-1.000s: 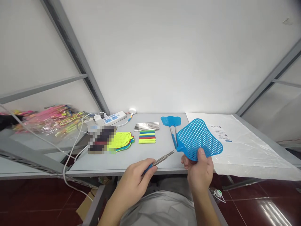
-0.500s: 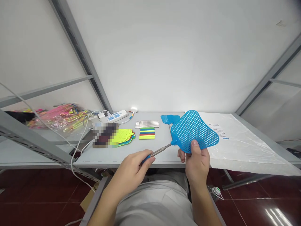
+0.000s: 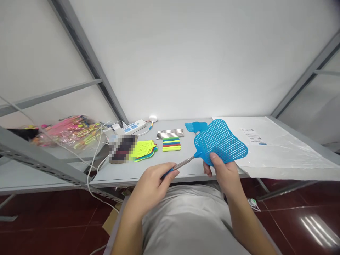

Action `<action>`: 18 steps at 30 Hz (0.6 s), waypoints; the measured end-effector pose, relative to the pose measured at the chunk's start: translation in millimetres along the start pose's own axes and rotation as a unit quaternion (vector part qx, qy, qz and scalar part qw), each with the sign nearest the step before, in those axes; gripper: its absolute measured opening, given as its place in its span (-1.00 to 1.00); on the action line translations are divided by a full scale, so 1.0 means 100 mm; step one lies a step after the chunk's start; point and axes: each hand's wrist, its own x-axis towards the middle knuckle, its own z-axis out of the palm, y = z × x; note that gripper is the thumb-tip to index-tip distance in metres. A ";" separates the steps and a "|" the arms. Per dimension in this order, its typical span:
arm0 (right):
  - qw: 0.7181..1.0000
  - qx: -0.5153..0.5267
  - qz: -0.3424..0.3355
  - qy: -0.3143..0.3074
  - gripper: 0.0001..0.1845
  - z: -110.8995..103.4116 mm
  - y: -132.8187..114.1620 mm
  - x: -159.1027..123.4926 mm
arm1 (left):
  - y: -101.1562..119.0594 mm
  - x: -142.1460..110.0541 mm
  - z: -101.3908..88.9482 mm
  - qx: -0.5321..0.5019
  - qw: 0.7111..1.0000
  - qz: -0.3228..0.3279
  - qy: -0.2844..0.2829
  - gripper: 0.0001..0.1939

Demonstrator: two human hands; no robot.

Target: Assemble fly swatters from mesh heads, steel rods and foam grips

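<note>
My right hand [image 3: 220,170] pinches the lower edge of a blue perforated fly-swatter head [image 3: 220,142] held above the grey table's [image 3: 127,170] front edge. A thin metal rod [image 3: 182,164] meets the head's neck. My left hand [image 3: 152,184] is closed round the rod's blue grip end. Behind the head lie finished blue swatters [image 3: 196,126].
On the table are a row of metal rods [image 3: 170,133], a stack of coloured handle pieces [image 3: 171,143], yellow-green swatter heads [image 3: 145,149], a power strip [image 3: 129,127] with cables and a large clear plastic bag [image 3: 276,148] at right. A bag of coloured swatters [image 3: 69,129] lies on the left shelf.
The rod's tip, apart from the blue head a second ago, now sits in the head's neck. Both hands have stayed at the table's front edge.
</note>
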 end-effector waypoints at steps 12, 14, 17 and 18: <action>0.997 -0.028 0.070 -0.001 -0.66 0.06 0.41 0.01 | -0.40 0.01 0.37 -0.035 0.999 0.015 -0.024 -0.77; 0.998 -0.034 0.051 -0.030 -0.64 0.04 0.40 0.00 | -0.36 -0.02 0.34 -0.029 0.999 0.018 -0.020 -0.78; 0.997 -0.039 0.037 -0.053 -0.62 0.02 0.39 -0.01 | -0.32 -0.04 0.32 -0.025 0.999 0.023 -0.011 -0.80; 0.997 -0.036 0.036 -0.053 -0.61 0.01 0.40 -0.01 | -0.32 -0.04 0.32 -0.023 0.999 0.027 -0.007 -0.81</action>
